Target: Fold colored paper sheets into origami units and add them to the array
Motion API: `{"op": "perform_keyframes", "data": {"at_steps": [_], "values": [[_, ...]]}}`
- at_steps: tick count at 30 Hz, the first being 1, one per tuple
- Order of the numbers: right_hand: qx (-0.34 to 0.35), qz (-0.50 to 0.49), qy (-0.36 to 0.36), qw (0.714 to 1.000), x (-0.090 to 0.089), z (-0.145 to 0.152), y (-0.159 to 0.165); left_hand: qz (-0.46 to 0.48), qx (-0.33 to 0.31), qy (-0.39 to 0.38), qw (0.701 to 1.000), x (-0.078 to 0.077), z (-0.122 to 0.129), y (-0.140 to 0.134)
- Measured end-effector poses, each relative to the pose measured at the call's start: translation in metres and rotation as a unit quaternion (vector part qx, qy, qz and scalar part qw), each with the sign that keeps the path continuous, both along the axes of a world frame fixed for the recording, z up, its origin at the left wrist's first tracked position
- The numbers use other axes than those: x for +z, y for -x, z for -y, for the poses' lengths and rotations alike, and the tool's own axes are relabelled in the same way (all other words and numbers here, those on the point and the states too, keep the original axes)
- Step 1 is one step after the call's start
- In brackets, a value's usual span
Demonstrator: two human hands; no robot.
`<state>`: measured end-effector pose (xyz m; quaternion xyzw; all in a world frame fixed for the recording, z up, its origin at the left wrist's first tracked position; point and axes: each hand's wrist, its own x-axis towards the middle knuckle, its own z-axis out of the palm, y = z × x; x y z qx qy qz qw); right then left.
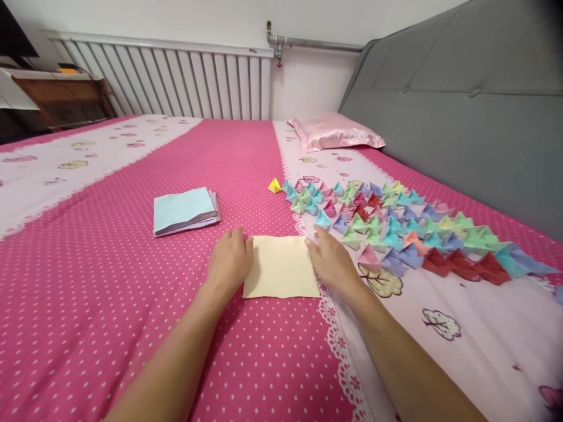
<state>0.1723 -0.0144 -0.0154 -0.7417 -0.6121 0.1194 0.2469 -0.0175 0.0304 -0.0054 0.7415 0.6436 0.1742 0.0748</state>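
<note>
A pale yellow sheet of paper (281,269) lies low over the bedspread in front of me, its edges slightly wavy. At its left edge, my left hand (231,261) is closed, with the thumb against the paper and the fingers curled. My right hand (332,261) pinches the opposite edge near the upper corner, thumb on the paper. Beyond my left hand sits a stack of coloured paper (185,209) with a light blue sheet on top. To the right stand many folded paper boats (358,225) in rows, and a bright yellow one (275,186) is at their far left end.
The pink dotted bedspread (132,293) covers the bed under everything. A shiny pink pillow (336,131) rests near the grey padded headboard (461,99). A white radiator (176,79) and a pipe (321,43) run along the wall. A wooden desk (61,97) stands at far left.
</note>
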Motion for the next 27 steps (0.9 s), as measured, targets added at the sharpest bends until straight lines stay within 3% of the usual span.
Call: {"op": "perform_keyframes", "data": {"at_steps": [2,5,7,11,15,19,24,26,27], "values": [[-0.004,-0.041,0.023,0.999,0.003,-0.001,-0.011,0.100,0.017,0.072,0.992,0.006,-0.002,0.001],[0.008,-0.126,0.075,0.989,-0.001,-0.003,-0.023,0.261,0.018,0.227,0.938,0.009,-0.002,0.003],[0.015,-0.191,0.102,0.976,-0.005,-0.004,-0.027,0.318,0.014,0.270,0.909,0.008,-0.002,0.004],[0.028,-0.330,0.133,0.934,-0.005,-0.004,-0.027,0.362,0.017,0.256,0.896,0.003,-0.003,0.006],[0.024,-0.489,0.134,0.861,0.003,-0.002,-0.024,0.408,0.001,0.263,0.874,0.004,-0.002,0.006],[0.045,-0.588,0.095,0.802,0.006,-0.003,-0.022,0.495,0.002,0.288,0.820,0.009,0.000,0.003],[0.029,-0.627,-0.032,0.778,0.008,-0.006,-0.014,0.644,-0.046,0.283,0.710,0.012,0.002,-0.003],[0.018,-0.634,-0.079,0.769,0.007,-0.007,-0.011,0.660,-0.078,0.277,0.694,0.011,0.004,-0.006],[0.012,-0.633,-0.098,0.768,0.006,-0.008,-0.009,0.657,-0.088,0.260,0.702,0.011,0.005,-0.008]]}}
